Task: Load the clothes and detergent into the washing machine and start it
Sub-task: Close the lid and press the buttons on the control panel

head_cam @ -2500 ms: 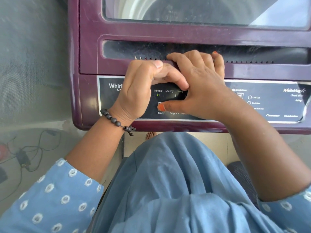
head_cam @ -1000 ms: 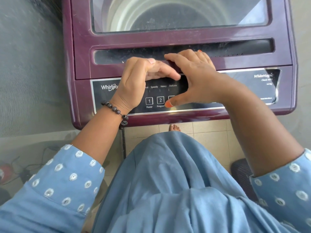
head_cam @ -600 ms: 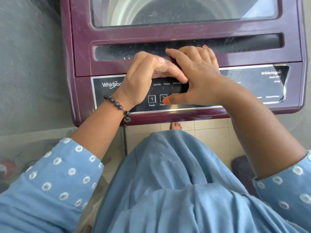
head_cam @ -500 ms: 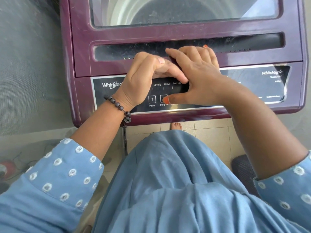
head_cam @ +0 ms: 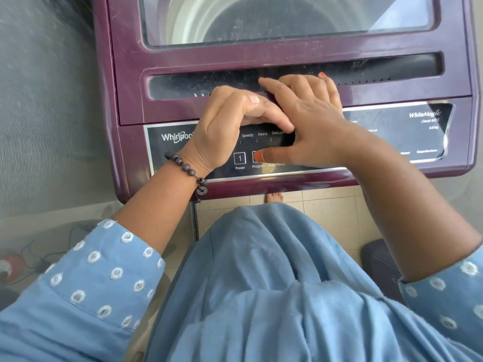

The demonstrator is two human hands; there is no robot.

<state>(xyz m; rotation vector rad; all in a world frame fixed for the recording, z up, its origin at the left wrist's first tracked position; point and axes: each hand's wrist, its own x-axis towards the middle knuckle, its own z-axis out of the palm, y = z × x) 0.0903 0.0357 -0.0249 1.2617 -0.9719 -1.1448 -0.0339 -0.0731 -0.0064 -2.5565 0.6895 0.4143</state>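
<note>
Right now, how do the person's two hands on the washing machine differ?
The left hand wears a dark bead bracelet; the right hand shows none. The left hand is loosely curled over the control panel, while the right hand spreads flat, its fingers reaching the lid handle recess. Only the right hand's thumb lies on the Program button. Both rest on the machine, holding nothing.

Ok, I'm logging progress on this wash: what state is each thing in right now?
Washing machine lid: closed.
Left hand: curled, resting on the lid's front edge.
Right hand: fingers on the lid's edge, thumb on the Program button.
Power button: untouched.
</note>
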